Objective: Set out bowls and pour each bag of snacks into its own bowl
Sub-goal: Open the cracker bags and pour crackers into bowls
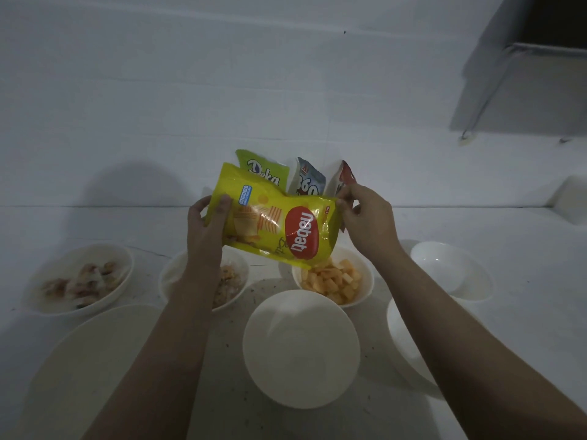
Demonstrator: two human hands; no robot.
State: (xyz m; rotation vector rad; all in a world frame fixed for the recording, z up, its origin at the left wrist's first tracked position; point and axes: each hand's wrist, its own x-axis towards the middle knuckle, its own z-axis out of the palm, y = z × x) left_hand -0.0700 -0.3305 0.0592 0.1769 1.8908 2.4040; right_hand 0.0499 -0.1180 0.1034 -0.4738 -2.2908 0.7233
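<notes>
A yellow Nabati snack bag (270,222) hangs sideways above the counter. My left hand (206,230) grips its left end, thumb on the front. My right hand (365,217) pinches its right top corner. Below the bag sits a white bowl of orange-yellow cubes (333,281). An empty white bowl (301,347) stands nearest me in the middle. Two filled bowls lie to the left: one (79,277) at far left, one (228,281) partly hidden by my left forearm. Against the wall lean a green Deka bag (263,169), a blue-white bag (308,182) and a red-white bag (344,176).
Two more empty white bowls sit on the right, one (451,271) farther back and one (409,341) partly under my right forearm. A large white plate (95,360) lies at the front left. Crumbs speckle the white counter (476,223). A dark window (552,20) opens at top right.
</notes>
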